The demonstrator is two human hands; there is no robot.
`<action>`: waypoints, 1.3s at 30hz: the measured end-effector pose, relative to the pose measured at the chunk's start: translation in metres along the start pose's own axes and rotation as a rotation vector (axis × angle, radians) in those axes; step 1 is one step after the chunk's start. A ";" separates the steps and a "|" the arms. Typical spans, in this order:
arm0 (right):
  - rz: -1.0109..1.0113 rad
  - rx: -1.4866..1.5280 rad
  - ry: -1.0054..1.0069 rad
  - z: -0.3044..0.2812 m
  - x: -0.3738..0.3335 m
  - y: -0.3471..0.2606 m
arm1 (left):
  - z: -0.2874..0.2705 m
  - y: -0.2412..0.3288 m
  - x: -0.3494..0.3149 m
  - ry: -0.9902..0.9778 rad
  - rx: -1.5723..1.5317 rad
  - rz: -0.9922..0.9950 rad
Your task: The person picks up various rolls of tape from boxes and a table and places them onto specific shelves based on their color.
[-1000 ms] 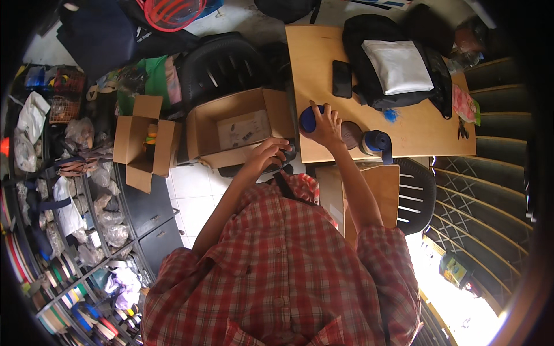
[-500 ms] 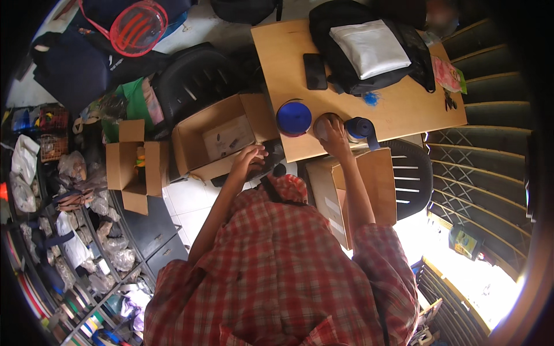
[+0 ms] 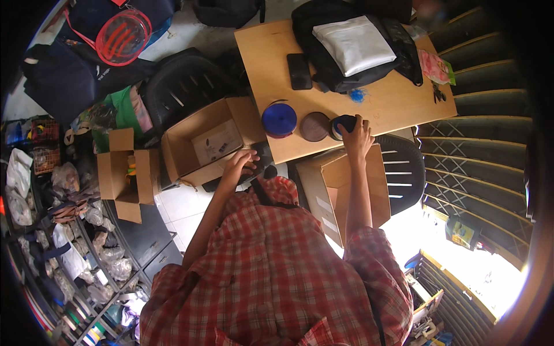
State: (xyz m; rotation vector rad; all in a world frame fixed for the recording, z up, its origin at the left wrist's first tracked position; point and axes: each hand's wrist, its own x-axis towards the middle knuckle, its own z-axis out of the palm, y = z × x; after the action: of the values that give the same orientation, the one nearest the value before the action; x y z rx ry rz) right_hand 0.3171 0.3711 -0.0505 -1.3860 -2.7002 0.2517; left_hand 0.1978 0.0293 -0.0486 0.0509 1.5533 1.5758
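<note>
Along the table's near edge sit three rolls of strap side by side: a bright blue roll [image 3: 279, 120], a brown roll [image 3: 315, 127] and a dark navy roll [image 3: 341, 122]. My right hand [image 3: 359, 141] grips the navy roll, its fingers curled over the roll's right side and hiding part of it. Nothing shows in my left hand [image 3: 242, 164]; its fingers are loosely bent and apart. It hovers by the near right corner of an open cardboard box [image 3: 187, 141] that has a pale printed sheet in its bottom.
The wooden table [image 3: 386, 109] also carries a phone [image 3: 299, 71], a black bag [image 3: 346, 86] with a silver pouch [image 3: 353, 45] on it, and blue strands [image 3: 358, 95]. Another open box [image 3: 332, 173] stands below my right arm, a smaller one [image 3: 144, 170] at left. Cluttered shelves [image 3: 98, 294] line the left.
My right hand has moved right from the brown roll onto the navy one, leaving the brown roll uncovered. My left hand stays near the box. The whole view has shifted slightly.
</note>
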 end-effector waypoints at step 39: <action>-0.509 1.195 -0.897 -0.117 -0.173 -0.218 | -0.040 0.117 -0.156 0.123 0.526 0.706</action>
State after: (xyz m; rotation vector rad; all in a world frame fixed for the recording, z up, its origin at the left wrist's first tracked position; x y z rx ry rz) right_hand 0.2628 0.1176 0.1039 -0.1909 -2.2972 2.3085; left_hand 0.2041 -0.0729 0.1217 0.8910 2.1563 1.6406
